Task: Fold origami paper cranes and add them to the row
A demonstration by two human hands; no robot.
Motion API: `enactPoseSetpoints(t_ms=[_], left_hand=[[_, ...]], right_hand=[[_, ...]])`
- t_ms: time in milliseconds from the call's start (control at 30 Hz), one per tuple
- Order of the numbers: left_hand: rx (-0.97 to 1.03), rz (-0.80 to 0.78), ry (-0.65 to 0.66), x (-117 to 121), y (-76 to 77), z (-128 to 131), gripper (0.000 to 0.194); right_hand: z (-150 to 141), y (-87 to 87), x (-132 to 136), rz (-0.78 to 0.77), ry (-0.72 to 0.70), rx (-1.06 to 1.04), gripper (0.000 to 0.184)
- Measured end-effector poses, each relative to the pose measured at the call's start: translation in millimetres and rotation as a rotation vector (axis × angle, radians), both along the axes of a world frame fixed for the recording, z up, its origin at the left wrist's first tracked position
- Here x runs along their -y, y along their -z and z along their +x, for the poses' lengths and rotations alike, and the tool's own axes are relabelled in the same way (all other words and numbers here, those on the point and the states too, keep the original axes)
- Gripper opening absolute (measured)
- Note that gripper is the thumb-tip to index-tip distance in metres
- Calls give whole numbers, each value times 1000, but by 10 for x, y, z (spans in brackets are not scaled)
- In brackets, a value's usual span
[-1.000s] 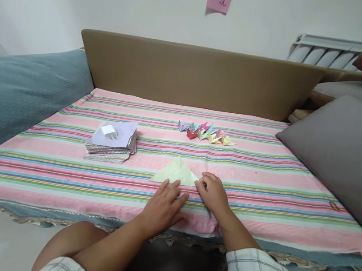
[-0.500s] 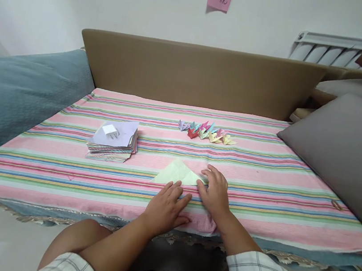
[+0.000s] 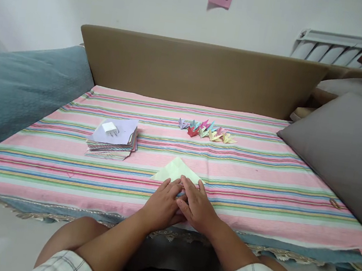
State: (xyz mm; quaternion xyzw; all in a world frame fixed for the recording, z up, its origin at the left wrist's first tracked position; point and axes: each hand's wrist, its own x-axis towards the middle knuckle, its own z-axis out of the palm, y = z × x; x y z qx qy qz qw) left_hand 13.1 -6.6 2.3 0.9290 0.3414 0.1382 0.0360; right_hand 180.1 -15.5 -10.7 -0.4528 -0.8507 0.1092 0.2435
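Note:
A pale green sheet of paper point(image 3: 176, 170), folded into a triangle, lies flat on the striped cloth with its point facing away from me. My left hand point(image 3: 165, 203) is open, its fingertips resting on the near folded edge. Beside it my right hand point(image 3: 196, 205) is also open, fingers stretched onto the same edge right of the middle. The thumb of the right hand meets or overlaps the left fingers. Beyond the paper sits a cluster of small folded paper cranes point(image 3: 203, 132) in several colours.
On the left stands a stack of coloured paper point(image 3: 112, 147), with a white plug adapter point(image 3: 110, 128) on top. Grey cushions point(image 3: 342, 136) line the right side, and a blue-covered armrest point(image 3: 29, 87) the left. A small brown ring-like item point(image 3: 335, 203) lies at the right.
My right hand has left the paper's right corner and come left, next to my left hand on the near edge. My left hand has stayed nearly in place.

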Motion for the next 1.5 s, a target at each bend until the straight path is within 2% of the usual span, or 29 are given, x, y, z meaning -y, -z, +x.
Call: enactPoseSetpoints(t_ms=[167, 267, 333, 433, 500, 633, 733, 933, 1067, 1300, 1500], left_hand=[[-34, 27, -12, 4, -1, -33, 67], [-28, 39, -3, 7, 8, -54, 64], [-27, 47, -1, 8, 10, -61, 64], [-43, 57, 0, 8, 10, -62, 66], [-53, 59, 0, 7, 9, -62, 65], [-39, 56, 2, 2, 13, -67, 64], [-31, 53, 3, 0, 14, -69, 64], [-31, 40, 1, 2, -1, -66, 63], [-52, 41, -1, 2, -9, -62, 64], [-62, 43, -11, 9, -4, -63, 66], [39, 18, -105, -39, 51, -29, 88]], right_hand=[[70, 14, 56, -2, 80, 35, 63], [145, 7, 47, 4, 118, -14, 58], [224, -4, 2, 20, 217, -104, 52], [354, -15, -111, 28, 445, -234, 45], [417, -12, -185, -24, 509, -254, 40], [442, -11, -271, -134, 531, -290, 29], [414, -36, -302, -159, 558, -294, 24], [367, -77, -378, -209, 613, -245, 31], [344, -89, -392, -231, 634, -161, 28], [331, -123, -370, -222, 638, -137, 24], [314, -115, -364, -204, 649, -152, 23]])
